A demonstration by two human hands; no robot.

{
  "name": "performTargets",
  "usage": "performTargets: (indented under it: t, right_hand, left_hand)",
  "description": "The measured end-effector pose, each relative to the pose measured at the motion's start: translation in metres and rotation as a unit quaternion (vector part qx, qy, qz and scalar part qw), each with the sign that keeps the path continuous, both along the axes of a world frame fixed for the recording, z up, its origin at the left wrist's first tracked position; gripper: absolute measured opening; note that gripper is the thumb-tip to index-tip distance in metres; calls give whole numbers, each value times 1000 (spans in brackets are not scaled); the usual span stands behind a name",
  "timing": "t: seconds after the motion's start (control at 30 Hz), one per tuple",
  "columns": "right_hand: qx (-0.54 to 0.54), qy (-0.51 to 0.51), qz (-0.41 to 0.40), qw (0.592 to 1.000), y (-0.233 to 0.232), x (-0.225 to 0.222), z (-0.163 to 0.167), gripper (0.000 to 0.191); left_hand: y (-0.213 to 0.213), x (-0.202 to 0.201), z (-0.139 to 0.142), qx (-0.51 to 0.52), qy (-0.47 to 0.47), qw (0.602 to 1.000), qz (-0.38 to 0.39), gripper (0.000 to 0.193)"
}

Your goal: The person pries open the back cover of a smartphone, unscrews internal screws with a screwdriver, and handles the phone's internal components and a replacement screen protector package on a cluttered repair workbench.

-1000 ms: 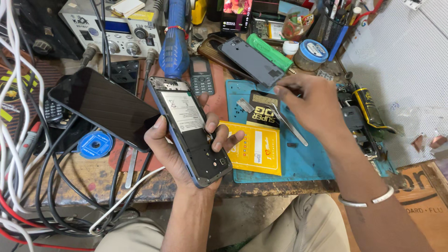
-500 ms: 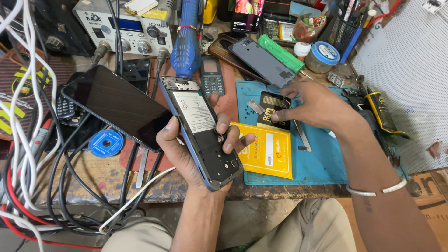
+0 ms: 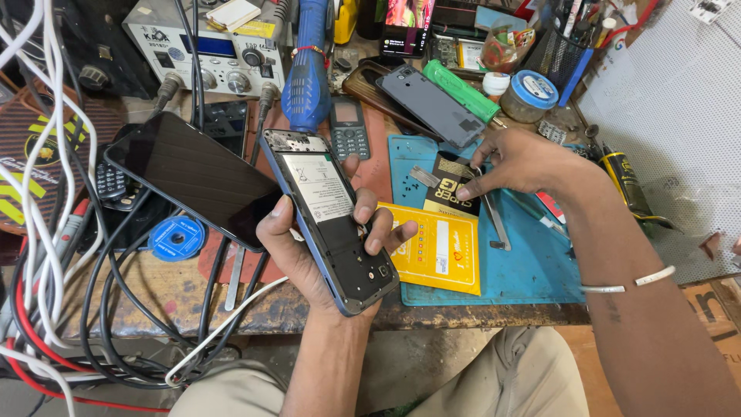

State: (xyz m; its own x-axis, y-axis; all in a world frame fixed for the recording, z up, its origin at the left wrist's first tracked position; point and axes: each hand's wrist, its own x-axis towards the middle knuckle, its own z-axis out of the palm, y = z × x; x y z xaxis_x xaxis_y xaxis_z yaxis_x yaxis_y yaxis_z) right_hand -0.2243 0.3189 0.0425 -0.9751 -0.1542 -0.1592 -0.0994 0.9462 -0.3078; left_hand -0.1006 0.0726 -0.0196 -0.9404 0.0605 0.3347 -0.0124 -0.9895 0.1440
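Desk edge: the worn wooden front edge of the desk runs left to right just under the left hand; the person's lap shows below it.
Open room: little. Black, white and red cables hang over the left side and front edge; a blue work mat covers the right part, with a bare strip along its right and lower sides.
Left hand: the left hand is clamped around an opened phone, thumb on its left rim, fingers curled over the right rim. The phone is held above the desk's front edge, back cover off, label and dark inner frame facing up, top end tilted away from the person.
Right hand: the right hand hovers low over the mat, thumb and forefinger pinched together at a small black and gold packet; whether it grips the packet or a tiny part there, I cannot tell.
Between the hands: a yellow battery pack lies flat on the mat, just beside the left fingertips; metal tweezers lie just right of it.
Left of the phone: a dark screen panel rests tilted, its corner close to the left thumb.
Behind: a grey back cover and a blue tool handle sit farther back.
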Motion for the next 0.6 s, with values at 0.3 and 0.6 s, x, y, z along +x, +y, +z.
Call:
performTargets:
  t: [0.3, 0.6]
  right_hand:
    - [-22, 23, -18, 999, 3, -2, -4, 90]
    - [-21, 6, -1, 1000, 14, -18, -13, 99]
  left_hand:
    - [0, 3, 1, -13, -11, 1000, 12, 81]
    - [-2, 3, 1, -3, -5, 1000, 3, 79]
